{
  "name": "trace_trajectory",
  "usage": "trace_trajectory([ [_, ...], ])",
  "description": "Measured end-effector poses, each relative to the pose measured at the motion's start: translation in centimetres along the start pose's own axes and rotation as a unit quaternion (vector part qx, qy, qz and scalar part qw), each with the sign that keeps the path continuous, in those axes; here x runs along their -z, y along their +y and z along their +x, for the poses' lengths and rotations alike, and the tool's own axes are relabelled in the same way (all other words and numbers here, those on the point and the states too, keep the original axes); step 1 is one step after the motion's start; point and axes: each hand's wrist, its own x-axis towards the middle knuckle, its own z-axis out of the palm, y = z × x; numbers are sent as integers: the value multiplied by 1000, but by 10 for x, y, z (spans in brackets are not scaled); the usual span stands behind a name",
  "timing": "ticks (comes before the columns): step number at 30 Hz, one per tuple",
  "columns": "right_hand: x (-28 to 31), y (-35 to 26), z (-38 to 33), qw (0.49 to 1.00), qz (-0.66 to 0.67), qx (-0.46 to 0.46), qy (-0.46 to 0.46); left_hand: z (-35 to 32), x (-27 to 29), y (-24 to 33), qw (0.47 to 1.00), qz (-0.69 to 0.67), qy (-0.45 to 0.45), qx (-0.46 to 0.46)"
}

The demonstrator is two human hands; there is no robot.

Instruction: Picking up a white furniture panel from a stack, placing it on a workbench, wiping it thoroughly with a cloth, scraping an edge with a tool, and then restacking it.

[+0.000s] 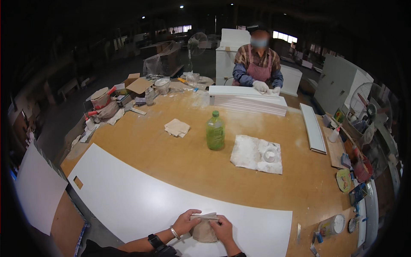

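Low in the head view, my left hand (185,222) and my right hand (223,230) pinch the top edge of a beige-grey cloth (204,233) between thumbs and fingers. The edge is folded over, and the rest of the cloth hangs down between the hands. Beneath it lies a long white panel (141,192) along the near side of the table, with a small rectangular cutout (78,182) near its left end. My left wrist carries a bracelet and a dark watch (155,242).
On the wooden table (192,158) stand a green bottle (215,132), a folded cloth (177,127) and a white-stained sheet (257,154) with a small round container. Across, a co-worker (259,64) in gloves touches stacked white boards (248,103). Tubs (100,98) and tools crowd the edges.
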Motion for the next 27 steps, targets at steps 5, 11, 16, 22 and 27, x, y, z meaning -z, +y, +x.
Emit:
trace_trajectory([
  [5,-13,-4,-5,994,50,-97,0,-4,21,-5,994,99,-44,4],
  [11,-36,-27,-48,961,241,-131,25,-29,40,0,987,96,-125,0],
  [16,-49,-24,-65,940,257,-215,-64,-40,59,-7,984,114,-137,-4],
  [22,-60,-55,-74,886,381,-225,-139,-38,69,-4,991,60,-116,-17],
  [27,-59,-51,-65,897,350,-233,-137,-33,48,2,994,79,-68,-14],
])
